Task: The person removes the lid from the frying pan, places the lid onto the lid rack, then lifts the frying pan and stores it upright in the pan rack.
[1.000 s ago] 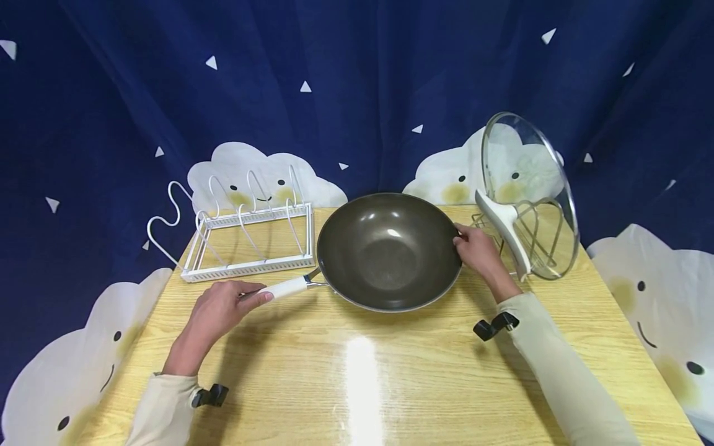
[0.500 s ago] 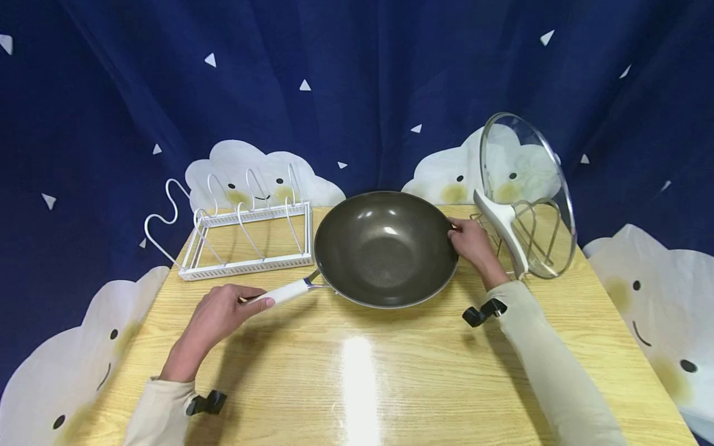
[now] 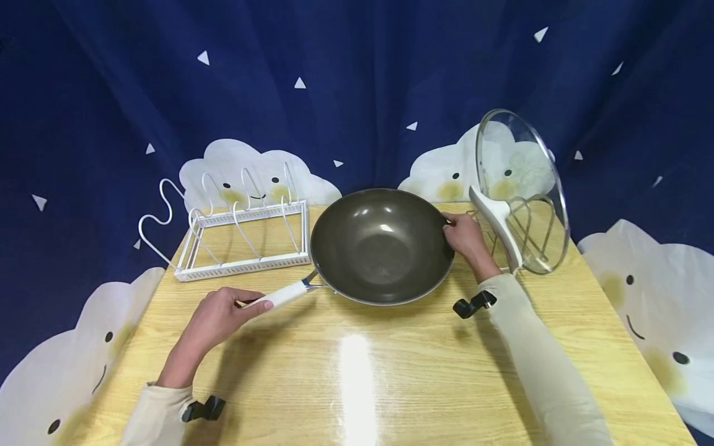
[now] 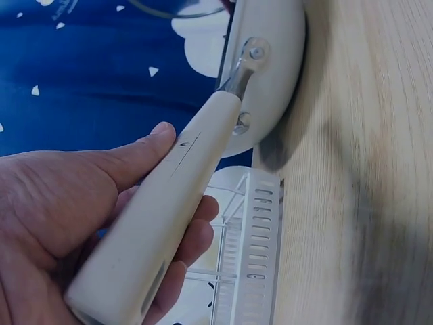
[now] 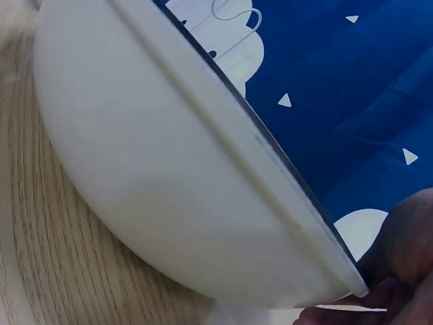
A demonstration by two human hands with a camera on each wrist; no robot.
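A wok (image 3: 382, 248) with a dark inside and a cream-white outer wall stands between my two hands, mouth upward. Its white handle (image 3: 283, 293) points to the lower left, and my left hand (image 3: 220, 316) grips its end. In the left wrist view, the thumb lies along the handle's side while fingers curl underneath. At the opposite side, my right hand (image 3: 465, 238) holds the wok's rim. The right wrist view is mostly filled by the pale underside of the wok (image 5: 169, 156), with fingers at the rim in the lower right corner.
A white wire rack (image 3: 245, 266) stands left of the wok, close to its rim. On the right, a glass lid (image 3: 519, 186) with a white handle leans upright in a smaller wire rack (image 3: 538, 223). The wooden table (image 3: 279, 384) ends at a dark blue curtain.
The head view has shifted slightly, so everything sits a little further left. My right forearm has drawn slightly inward. Both hands keep their hold on the wok.
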